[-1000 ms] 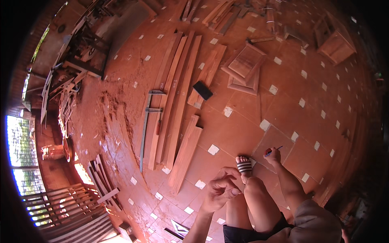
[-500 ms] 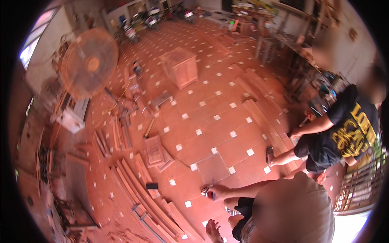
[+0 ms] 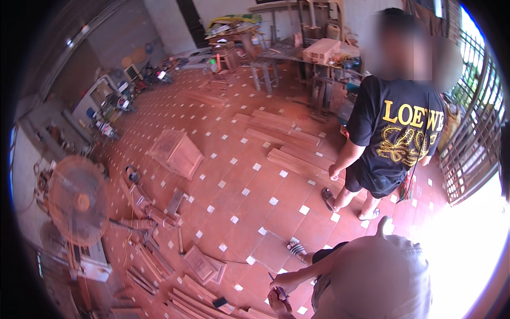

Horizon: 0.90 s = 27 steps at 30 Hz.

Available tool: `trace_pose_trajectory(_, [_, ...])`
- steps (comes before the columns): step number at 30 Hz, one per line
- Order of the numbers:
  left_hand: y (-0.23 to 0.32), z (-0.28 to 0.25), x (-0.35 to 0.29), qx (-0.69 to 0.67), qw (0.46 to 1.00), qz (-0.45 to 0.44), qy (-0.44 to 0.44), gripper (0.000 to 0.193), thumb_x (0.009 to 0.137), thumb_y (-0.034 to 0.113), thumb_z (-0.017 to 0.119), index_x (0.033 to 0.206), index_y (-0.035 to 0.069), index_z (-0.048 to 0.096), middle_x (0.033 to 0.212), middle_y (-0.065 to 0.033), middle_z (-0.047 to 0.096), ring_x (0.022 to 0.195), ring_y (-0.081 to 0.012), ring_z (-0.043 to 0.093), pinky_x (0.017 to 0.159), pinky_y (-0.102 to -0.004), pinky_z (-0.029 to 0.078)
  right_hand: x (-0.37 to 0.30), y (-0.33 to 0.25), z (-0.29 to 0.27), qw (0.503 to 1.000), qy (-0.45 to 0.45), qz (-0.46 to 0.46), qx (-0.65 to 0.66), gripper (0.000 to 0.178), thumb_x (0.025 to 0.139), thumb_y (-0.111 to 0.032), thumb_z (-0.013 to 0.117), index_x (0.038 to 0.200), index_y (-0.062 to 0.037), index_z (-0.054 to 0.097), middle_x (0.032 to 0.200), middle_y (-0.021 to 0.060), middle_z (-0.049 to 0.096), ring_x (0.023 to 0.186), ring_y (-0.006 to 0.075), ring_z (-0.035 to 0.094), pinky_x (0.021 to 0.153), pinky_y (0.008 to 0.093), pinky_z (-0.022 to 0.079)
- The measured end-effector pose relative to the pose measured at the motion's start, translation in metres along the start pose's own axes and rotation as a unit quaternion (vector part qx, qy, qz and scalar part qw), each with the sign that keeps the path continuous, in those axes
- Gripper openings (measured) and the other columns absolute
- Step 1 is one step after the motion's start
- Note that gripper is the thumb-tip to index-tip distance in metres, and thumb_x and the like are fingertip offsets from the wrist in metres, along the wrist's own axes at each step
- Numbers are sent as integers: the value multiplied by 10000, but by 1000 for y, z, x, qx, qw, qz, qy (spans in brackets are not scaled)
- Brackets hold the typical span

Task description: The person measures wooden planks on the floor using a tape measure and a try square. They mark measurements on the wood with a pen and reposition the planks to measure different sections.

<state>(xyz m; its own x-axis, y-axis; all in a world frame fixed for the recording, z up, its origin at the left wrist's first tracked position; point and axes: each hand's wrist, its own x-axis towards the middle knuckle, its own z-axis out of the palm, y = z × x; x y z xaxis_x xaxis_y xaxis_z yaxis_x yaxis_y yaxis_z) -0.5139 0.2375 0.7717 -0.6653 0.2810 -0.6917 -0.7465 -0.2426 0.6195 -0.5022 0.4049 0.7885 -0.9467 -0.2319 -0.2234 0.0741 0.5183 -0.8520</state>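
Neither my left hand nor my right hand is in view. Close by at the lower right, a person in a light cap [image 3: 409, 260] is seen from above. This co-worker's hands [image 3: 281, 290] are close together around a small dark reddish object, too small to name. A thin dark stick-like piece [image 3: 271, 277] pokes out by the fingers. Left of those hands, a phone-like black slab [image 3: 219, 302] rests on long wooden strips [image 3: 194, 303]. Two framed wooden panels [image 3: 201, 264] lie overlapped on the tiles.
A person in a black T-shirt [image 3: 396, 138] stands at the right beside long boards [image 3: 297, 162]. A wooden cabinet [image 3: 178, 154] stands mid-floor. At the left is a large fan [image 3: 79, 199]; a hammer [image 3: 180, 242] lies nearby. Workbenches [image 3: 287, 53] and motorbikes [image 3: 117, 101] are farther back.
My view has swung to the right. The capped co-worker's hands, apart before, have come together. The person in black, bent over before, now stands more upright.
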Motion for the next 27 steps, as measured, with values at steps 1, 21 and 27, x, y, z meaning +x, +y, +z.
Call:
trace_pose_trajectory(1, [0,7,15,20,1000,-3,-17,367,941,185,793,1218,-15,661,954,-87,728,820,-204,709,751,-304,565,6,14,-11,1000,1,17,17,409,751,-249,844,1074,-32,720,951,183,759,920,396,738,791,477,577])
trace_pose_trajectory(21, [205,271,301,472,865,-71,-156,358,943,387,716,1037,50,642,850,-69,694,721,-197,672,601,-327,505,181,169,-306,933,338,87,84,246,783,-241,825,953,-88,736,955,105,751,952,346,731,821,461,575])
trace_pose_trajectory(27, [289,294,468,401,891,-133,-166,291,947,406,630,976,116,640,785,-69,680,679,-212,652,561,-335,501,204,223,-412,845,411,318,124,301,890,-366,771,1071,-126,754,1044,122,774,1040,369,737,886,476,581])
